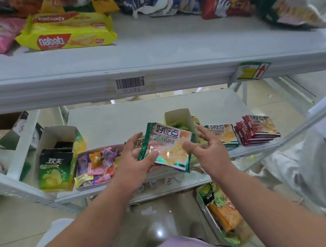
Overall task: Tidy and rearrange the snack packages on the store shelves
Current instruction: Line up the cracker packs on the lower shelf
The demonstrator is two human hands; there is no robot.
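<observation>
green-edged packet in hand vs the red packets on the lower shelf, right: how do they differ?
The green-edged packet has green trim; the red packets have dark red trim. The green-edged packet is single, tilted, gripped by the left hand and right hand; the red packets lie stacked flat on the lower shelf, untouched. Both show the same large characters and a pale snack picture.

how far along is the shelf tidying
Done: the red cookie packets sit stacked on the lower white shelf. In hand: both hands, left hand and right hand, hold a green-edged shiny cookie packet. Left: loose colourful candies in their tray, and the yellow wafer bags lying askew above.
</observation>
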